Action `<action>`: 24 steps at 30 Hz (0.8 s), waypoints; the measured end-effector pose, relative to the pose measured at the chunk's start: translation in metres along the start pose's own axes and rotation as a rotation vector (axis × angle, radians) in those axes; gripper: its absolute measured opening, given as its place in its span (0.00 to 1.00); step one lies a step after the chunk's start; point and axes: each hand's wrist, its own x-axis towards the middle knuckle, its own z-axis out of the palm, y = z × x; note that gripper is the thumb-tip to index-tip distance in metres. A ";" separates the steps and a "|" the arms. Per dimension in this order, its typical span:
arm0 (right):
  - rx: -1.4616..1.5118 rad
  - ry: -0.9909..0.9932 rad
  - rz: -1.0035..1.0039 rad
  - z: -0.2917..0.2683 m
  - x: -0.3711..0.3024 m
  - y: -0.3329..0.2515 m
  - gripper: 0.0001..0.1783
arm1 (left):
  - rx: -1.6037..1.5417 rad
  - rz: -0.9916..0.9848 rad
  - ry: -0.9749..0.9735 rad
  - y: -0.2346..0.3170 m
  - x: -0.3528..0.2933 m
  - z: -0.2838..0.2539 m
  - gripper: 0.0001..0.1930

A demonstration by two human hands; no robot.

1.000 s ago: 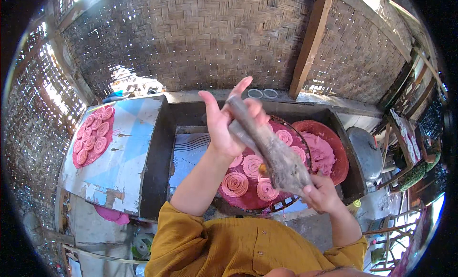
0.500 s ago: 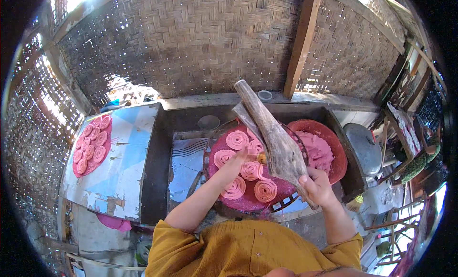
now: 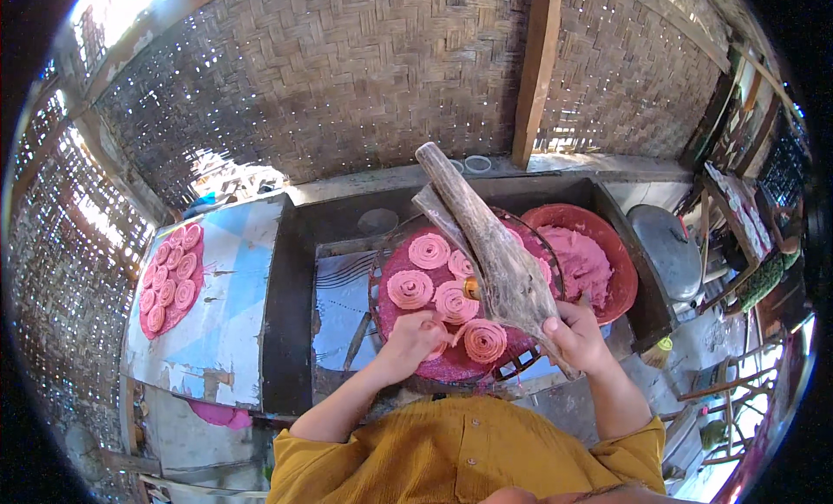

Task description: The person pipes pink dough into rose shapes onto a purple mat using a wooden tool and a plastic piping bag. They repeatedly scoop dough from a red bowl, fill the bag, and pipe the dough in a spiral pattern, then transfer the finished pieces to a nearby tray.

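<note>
My right hand (image 3: 580,337) is closed round the lower end of a grey forked wooden press (image 3: 512,265). It leans up and leftward over a round pink mat (image 3: 395,265), and a yellowish nozzle (image 3: 471,287) shows at its side. Several ridged pink dough coils (image 3: 429,252) lie on the mat. At the near left edge, my left hand (image 3: 412,343) bends its fingers over one coil and mostly covers it. The fingertips appear closed on that coil's edge. Part of the mat is hidden beneath the press.
A red basin (image 3: 626,274) of pink dough (image 3: 577,261) stands right of the mat, with a lidded grey pot (image 3: 664,252) beyond. More coils on a pink sheet (image 3: 193,297) rest on the peeling blue-white board (image 3: 234,330) at left. Dark raised walls (image 3: 286,313) border the work area.
My left hand has moved from beside the nozzle toward me and down to the near-left coil. My right hand keeps its hold on the wooden press; the view has shifted slightly.
</note>
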 end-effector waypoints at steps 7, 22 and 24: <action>0.069 0.060 -0.054 -0.008 -0.009 0.017 0.25 | 0.277 0.131 -0.141 0.007 -0.001 0.023 0.16; 0.230 0.067 -0.053 -0.020 -0.023 0.011 0.25 | 0.579 0.093 -0.209 0.002 0.012 0.049 0.20; 0.227 0.075 -0.060 -0.021 -0.023 0.011 0.25 | 0.643 0.143 -0.196 0.006 0.011 0.052 0.20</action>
